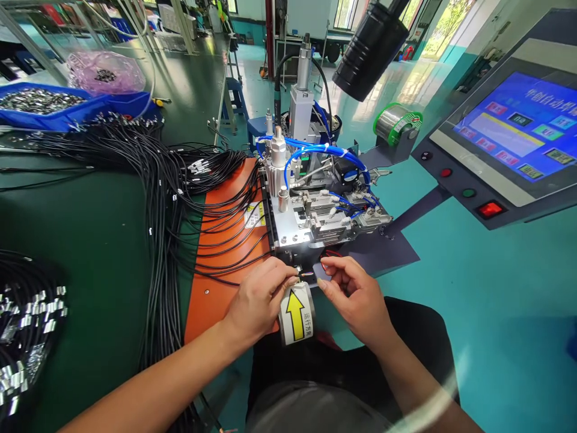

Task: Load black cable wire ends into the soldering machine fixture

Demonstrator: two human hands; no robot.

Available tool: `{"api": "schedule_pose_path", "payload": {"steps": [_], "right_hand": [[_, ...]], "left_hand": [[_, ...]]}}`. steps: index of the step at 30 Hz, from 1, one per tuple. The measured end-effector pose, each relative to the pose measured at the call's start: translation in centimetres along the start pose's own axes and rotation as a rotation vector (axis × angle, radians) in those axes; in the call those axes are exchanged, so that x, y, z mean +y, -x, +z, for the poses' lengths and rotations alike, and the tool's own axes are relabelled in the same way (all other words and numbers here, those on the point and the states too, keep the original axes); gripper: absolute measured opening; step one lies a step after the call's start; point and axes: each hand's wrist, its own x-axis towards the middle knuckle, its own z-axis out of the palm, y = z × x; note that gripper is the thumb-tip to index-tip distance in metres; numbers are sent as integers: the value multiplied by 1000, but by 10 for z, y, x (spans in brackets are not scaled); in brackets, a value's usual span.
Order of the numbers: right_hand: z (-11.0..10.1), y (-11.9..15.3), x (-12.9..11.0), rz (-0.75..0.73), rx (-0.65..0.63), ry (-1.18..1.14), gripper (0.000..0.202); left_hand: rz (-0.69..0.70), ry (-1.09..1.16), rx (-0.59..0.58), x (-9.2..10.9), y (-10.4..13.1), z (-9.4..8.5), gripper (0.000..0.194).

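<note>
My left hand [259, 294] pinches a black cable close to its end, just above the front of the machine's feed. Past my fingertips, the thin stripped wire end [307, 274] points to the right. To the right of that wire end, my right hand [356, 294] has its thumb and forefinger apart, the other fingers curled, and nothing visible between them. Below my left fingertips is a round part with a yellow arrow label [296, 316]. Directly ahead stands the bench machine [311, 210] with metal cylinders and blue air hoses.
Black cables [157, 240] lie bundled on the green table, several running over the orange plate [216, 240]. Blue trays [108, 111] of small metal parts are at the back left. A touchscreen panel [518, 132], a solder wire spool [392, 123] and a black lamp-like cylinder [369, 51] stand right.
</note>
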Motion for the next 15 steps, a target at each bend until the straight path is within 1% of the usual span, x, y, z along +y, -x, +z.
{"api": "schedule_pose_path", "payload": {"steps": [4, 10, 13, 15], "right_hand": [[7, 2, 0, -14, 12, 9, 25], [21, 6, -4, -94, 99, 61, 19], [23, 4, -8, -87, 112, 59, 17], [24, 1, -9, -75, 99, 39, 16]], "left_hand": [[-31, -61, 11, -1, 0, 1, 23], [-65, -153, -9, 2, -1, 1, 24], [-68, -164, -24, 2, -1, 2, 24], [-64, -172, -38, 1, 0, 2, 24]]}}
